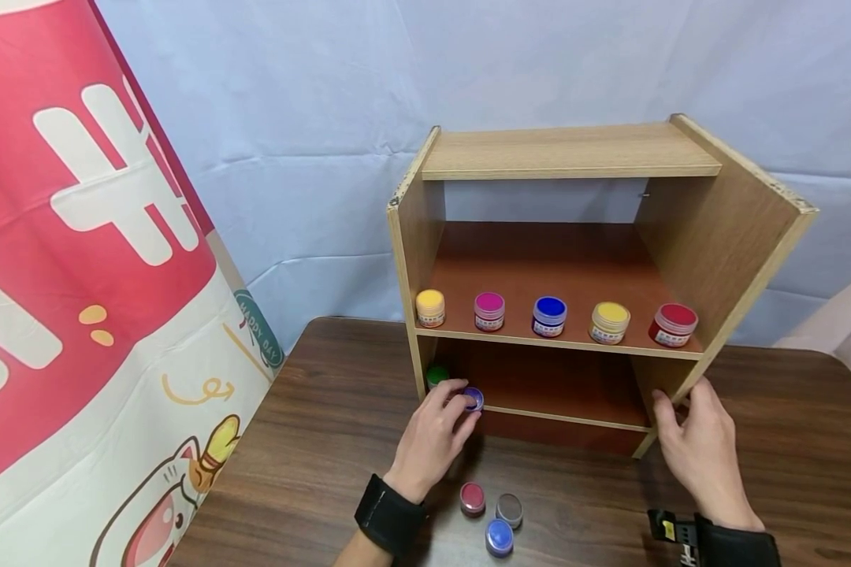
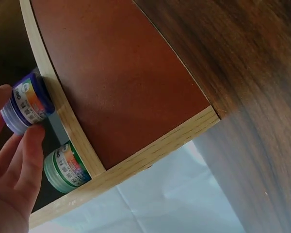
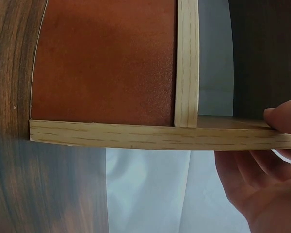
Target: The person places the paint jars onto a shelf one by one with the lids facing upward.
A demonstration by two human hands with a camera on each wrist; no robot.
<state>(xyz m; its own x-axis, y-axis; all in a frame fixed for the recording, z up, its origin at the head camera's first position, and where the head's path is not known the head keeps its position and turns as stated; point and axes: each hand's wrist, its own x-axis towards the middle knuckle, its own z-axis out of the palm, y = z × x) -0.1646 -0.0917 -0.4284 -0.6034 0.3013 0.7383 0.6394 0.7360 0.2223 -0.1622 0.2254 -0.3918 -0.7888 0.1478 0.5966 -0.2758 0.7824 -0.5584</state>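
Note:
My left hand (image 1: 431, 435) pinches a small purple paint jar (image 2: 28, 103) at the front edge of the lower shelf (image 1: 567, 417). Beside it, at the left end of that shelf, stands a green paint jar (image 2: 66, 168), partly hidden by the hand in the head view. My right hand (image 1: 702, 449) grips the front edge of the right side panel (image 3: 136, 136), thumb on the inner face and fingers on the outer face. Along the middle shelf stand a yellow jar (image 1: 430, 308), a magenta jar (image 1: 489, 312), a blue jar (image 1: 549, 316), a second yellow jar (image 1: 609, 323) and a red jar (image 1: 673, 325).
On the dark wooden table (image 1: 312, 441) before the shelf unit are a dark red jar (image 1: 472, 498), a grey jar (image 1: 510, 510) and a blue-lidded jar (image 1: 499, 538). Pale cloth (image 1: 284, 118) hangs behind, and a printed pink and white curtain (image 1: 78, 299) at the left.

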